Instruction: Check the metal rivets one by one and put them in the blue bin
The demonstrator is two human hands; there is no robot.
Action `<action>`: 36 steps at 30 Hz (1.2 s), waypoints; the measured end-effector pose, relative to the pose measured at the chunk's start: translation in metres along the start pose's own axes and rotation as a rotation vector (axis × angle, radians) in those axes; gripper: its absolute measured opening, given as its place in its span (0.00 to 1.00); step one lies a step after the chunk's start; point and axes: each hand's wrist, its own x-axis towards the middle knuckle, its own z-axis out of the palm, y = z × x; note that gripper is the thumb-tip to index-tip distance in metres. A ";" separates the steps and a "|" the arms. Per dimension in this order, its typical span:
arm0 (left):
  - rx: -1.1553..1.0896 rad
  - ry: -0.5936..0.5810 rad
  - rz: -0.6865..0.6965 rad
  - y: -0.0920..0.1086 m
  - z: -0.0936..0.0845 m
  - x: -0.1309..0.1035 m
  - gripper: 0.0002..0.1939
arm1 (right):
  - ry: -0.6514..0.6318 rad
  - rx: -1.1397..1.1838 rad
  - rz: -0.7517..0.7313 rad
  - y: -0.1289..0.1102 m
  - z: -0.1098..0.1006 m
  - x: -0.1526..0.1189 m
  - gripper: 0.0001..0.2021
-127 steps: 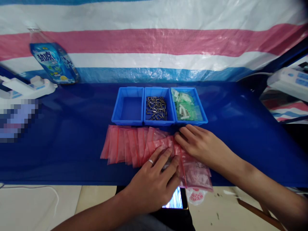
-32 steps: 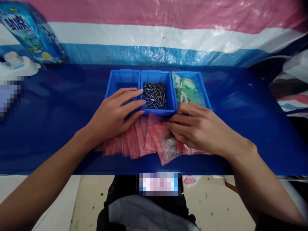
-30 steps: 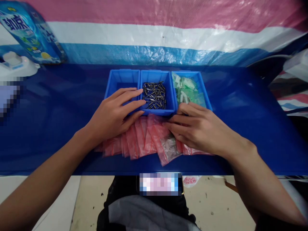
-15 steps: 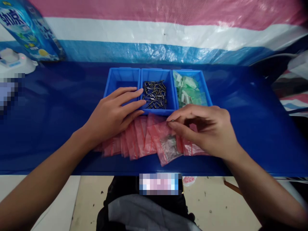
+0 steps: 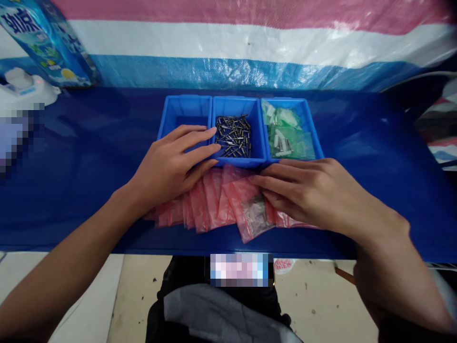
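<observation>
My left hand point(image 5: 171, 164) rests palm down with its fingers apart, across the front of the left blue bin point(image 5: 187, 99) and the divider beside it. Its fingertips touch the rim of the middle bin point(image 5: 262, 138), which holds many dark pop rivets point(image 5: 233, 136). My right hand point(image 5: 303, 190) is lowered over the red zip bags, fingers together and pointing left. Its thumb and whatever lies between the fingertips are hidden. Just left of it, one zip bag point(image 5: 250, 209) has small dark pieces inside. More flat red zip bags point(image 5: 200, 202) overlap in a row.
Green bags point(image 5: 291, 138) with white and metal pieces lie in the right bin point(image 5: 314, 124). A blue detergent pack point(image 5: 53, 47) and a white power strip point(image 5: 30, 93) are at the left on the blue table point(image 5: 374, 176). A blurred phone lies on my lap.
My right hand has rolled palm down; the small dark thing seen in its pinch is now hidden. My left hand stays at the bins. The view has shifted slightly.
</observation>
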 end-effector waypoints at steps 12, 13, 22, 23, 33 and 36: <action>0.005 -0.033 -0.022 -0.003 0.001 -0.002 0.15 | -0.055 -0.222 -0.086 -0.007 0.009 0.008 0.10; 0.002 -0.026 -0.015 -0.004 0.002 -0.002 0.15 | -0.054 -0.218 -0.079 -0.007 0.009 0.008 0.10; -0.012 -0.007 0.009 -0.006 0.004 -0.004 0.16 | -0.088 -0.170 -0.051 -0.004 0.005 0.004 0.08; -0.013 -0.007 0.005 -0.005 0.003 -0.004 0.16 | -0.100 -0.164 -0.045 -0.005 0.006 0.004 0.08; 0.002 0.010 0.023 -0.003 0.003 -0.002 0.14 | -0.038 -0.209 -0.081 -0.006 0.012 0.006 0.06; 0.005 0.021 0.032 -0.002 0.002 -0.001 0.15 | 0.123 0.001 -0.049 -0.008 0.010 0.009 0.05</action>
